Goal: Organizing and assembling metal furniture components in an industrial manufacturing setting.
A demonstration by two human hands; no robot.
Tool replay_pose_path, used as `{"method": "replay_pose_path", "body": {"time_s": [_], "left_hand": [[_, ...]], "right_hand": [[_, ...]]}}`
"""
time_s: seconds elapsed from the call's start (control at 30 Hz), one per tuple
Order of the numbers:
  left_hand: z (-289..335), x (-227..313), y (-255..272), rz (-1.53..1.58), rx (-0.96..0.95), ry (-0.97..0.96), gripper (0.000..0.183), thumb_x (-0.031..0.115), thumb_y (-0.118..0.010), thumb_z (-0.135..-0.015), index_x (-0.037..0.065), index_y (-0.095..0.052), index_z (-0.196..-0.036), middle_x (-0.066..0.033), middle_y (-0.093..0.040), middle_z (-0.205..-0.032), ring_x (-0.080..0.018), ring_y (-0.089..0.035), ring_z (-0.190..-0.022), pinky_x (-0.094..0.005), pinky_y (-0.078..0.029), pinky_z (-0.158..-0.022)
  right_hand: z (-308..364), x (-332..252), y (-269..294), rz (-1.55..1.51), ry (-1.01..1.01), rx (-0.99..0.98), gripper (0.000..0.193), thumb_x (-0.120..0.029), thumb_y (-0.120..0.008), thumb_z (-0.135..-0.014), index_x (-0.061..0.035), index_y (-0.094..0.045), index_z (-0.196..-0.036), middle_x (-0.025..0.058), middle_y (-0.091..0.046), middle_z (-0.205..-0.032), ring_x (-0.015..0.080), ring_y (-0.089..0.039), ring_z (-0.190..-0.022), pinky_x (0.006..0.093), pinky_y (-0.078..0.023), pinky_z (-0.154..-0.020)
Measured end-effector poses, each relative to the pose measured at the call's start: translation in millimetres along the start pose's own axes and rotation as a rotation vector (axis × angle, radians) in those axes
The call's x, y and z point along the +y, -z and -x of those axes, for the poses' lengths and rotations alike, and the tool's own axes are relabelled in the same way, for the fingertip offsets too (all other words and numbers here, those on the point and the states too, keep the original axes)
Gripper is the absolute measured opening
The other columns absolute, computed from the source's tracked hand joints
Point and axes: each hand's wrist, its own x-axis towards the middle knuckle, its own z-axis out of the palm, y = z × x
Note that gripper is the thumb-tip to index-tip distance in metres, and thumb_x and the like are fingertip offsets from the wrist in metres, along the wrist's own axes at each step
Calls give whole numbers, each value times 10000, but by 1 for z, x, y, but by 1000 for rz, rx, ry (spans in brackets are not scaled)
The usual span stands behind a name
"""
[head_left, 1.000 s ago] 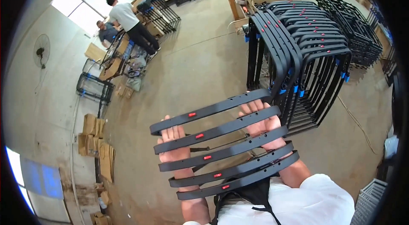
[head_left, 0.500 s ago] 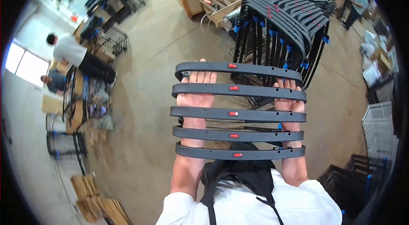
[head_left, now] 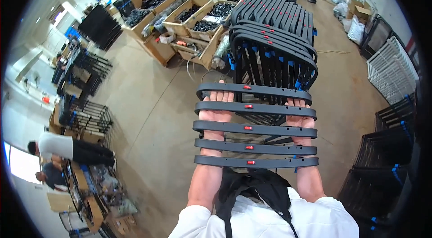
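Observation:
Several dark grey curved bars, each with a small red piece near the middle, lie crosswise over both my forearms. My left hand is palm up, its fingers stretched out under the farthest bars. My right hand is palm up in the same way, with its fingers extended below the bars' right ends. Neither hand curls around a bar; the bars rest over the palms and wrists. What hangs below them is mostly hidden.
Ahead stands a row of black tubular frames with blue pieces. Wooden crates of black parts are at the far left. People are by a bench on the left. White racks and stacked black frames line the right.
My view has turned to the right and shifted ahead, so the frame row and crates sit differently. The bars remain across both arms; the hands keep their pose.

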Motion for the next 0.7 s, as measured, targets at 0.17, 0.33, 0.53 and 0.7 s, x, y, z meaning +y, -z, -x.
{"method": "replay_pose_path", "body": {"time_s": [0.17,0.33,0.53,0.7], "left_hand": [[-72,13,34,250,95,200,619,386,-255,-1160,50,-297,-1678,-129,-327,-1743,-322,-284,-1612,-513,-194,-1347],[-122,36,62,234,49,310,614,364,-264,-1165,2,-305,-1660,-176,-329,-1732,-358,-270,-1616,-530,-169,-1353],[-187,27,62,117,218,423,597,390,-250,-1174,31,-407,-1625,-144,-415,-1699,-338,-374,-1577,-528,-258,-1335],[-232,33,80,35,207,437,582,395,-283,-1168,30,-470,-1581,-163,-461,-1664,-344,-420,-1548,-533,-319,-1311]], "right_hand": [[-39,9,44,96,135,-185,567,-381,-319,-1165,-70,-435,-1624,119,-444,-1687,333,-417,-1545,501,-358,-1275],[-57,53,7,81,248,66,579,-393,-293,-1172,-75,-415,-1641,106,-430,-1699,303,-413,-1547,479,-311,-1299],[-95,52,2,-34,362,63,597,-391,-312,-1166,-63,-369,-1661,97,-374,-1731,306,-379,-1564,480,-271,-1316],[-142,54,21,172,394,-308,604,-351,-371,-1136,-47,-368,-1657,98,-400,-1713,321,-417,-1531,484,-298,-1295]]}}
